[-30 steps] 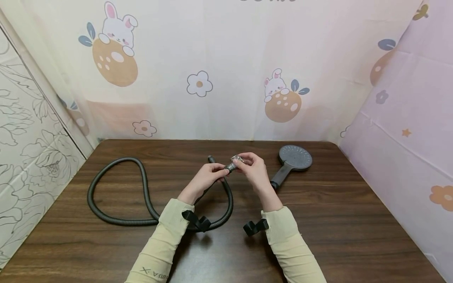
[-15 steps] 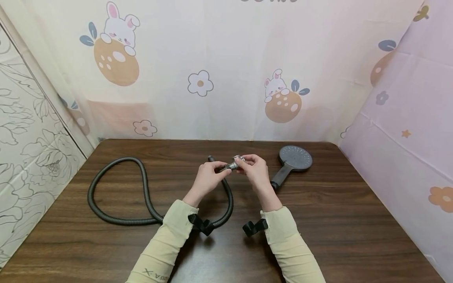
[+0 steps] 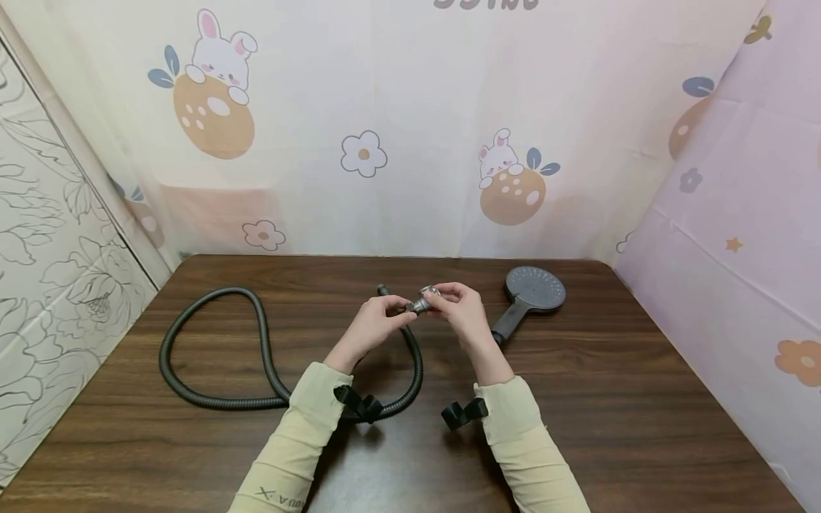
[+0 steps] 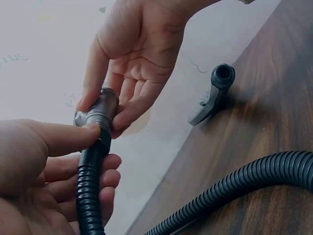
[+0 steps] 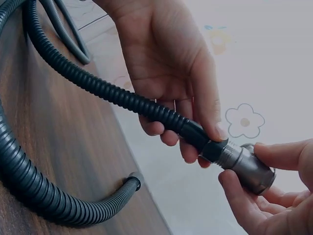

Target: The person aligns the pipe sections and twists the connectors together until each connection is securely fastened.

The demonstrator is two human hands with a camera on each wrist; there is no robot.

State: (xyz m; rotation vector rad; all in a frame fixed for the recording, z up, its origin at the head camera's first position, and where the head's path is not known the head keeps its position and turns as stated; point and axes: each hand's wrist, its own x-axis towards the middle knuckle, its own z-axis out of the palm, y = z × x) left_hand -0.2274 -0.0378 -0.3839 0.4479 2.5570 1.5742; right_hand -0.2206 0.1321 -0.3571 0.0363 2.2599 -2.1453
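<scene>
Above the table, my left hand (image 3: 372, 326) grips one end of a black ribbed shower hose (image 5: 107, 93), its thumb on the black end nut (image 5: 214, 151). My right hand (image 3: 463, 313) pinches a silver metal pipe fitting (image 5: 250, 171) between thumb and fingers. The fitting is in line with the nut, and some of its thread shows between them in the right wrist view. The rest of the hose loops over the table to the left, its other end (image 3: 383, 289) lying just behind my left hand.
A dark grey shower head (image 3: 535, 288) lies on the table to the right of my right hand, its open handle end (image 4: 223, 73) facing me. The brown wooden table (image 3: 641, 399) reaches back to a printed curtain (image 3: 423, 85).
My left hand shifted slightly up and right, then back left. The fitting and hose end tilted a little between the hands, which keep their hold. The shower head stays in place.
</scene>
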